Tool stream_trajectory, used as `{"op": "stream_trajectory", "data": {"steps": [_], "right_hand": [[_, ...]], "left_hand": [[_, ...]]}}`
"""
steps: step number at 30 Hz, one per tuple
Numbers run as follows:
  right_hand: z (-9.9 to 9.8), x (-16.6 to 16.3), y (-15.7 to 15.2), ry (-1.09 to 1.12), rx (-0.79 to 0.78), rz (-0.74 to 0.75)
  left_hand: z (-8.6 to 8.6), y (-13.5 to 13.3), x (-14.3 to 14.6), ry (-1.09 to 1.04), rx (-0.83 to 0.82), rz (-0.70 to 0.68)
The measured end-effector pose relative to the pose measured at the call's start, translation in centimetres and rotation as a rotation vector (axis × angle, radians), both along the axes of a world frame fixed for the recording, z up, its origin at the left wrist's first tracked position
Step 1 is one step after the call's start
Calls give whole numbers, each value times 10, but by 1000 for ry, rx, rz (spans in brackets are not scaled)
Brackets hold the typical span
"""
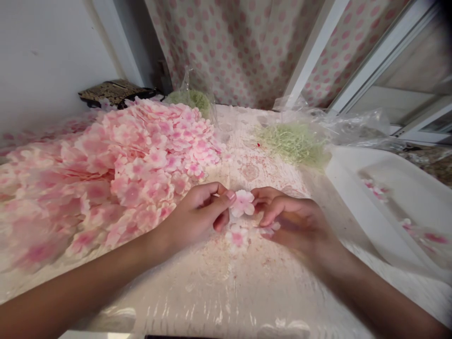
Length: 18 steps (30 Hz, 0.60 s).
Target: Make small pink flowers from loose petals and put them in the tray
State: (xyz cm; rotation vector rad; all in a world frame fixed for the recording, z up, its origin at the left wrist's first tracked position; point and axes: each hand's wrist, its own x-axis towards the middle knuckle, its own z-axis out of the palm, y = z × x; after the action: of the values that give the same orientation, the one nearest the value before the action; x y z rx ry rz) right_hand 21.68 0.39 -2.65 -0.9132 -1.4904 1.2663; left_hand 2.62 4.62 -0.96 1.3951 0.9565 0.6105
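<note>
One pink flower [243,202] is clamped in the grips of both left hand [197,217] and right hand [294,225], with one loose flower [237,237] just below.

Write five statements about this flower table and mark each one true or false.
1. The left hand and right hand hold one flower between them. True.
2. The pile of pink flowers lies at the person's right. False: it lies at the left.
3. The green fibres lie among clear plastic. True.
4. The curtain is plain blue. False: it is pale with pink dots.
5. The white tray holds a few flowers. True.
</note>
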Motion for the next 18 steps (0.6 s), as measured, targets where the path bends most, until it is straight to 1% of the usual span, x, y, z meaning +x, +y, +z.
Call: {"op": "stream_trajectory", "data": {"steps": [4,6,8,11,13,18], "right_hand": [[-1,0,0,-44,36,16],[-2,0,0,-36,40,24],[-2,0,0,-32,41,35],[-2,3,1,-26,76,32],[0,5,1,-22,111,23],[4,7,2,-143,192,-27]], "left_hand": [[-1,-1,1,1,24,0],[-3,-2,1,24,69,-14],[-6,-4,-1,66,207,-27],[-9,-4,-3,142,575,-28],[-11,-3,-5,165,758,-37],[-10,-1,-6,92,939,-118]]}}
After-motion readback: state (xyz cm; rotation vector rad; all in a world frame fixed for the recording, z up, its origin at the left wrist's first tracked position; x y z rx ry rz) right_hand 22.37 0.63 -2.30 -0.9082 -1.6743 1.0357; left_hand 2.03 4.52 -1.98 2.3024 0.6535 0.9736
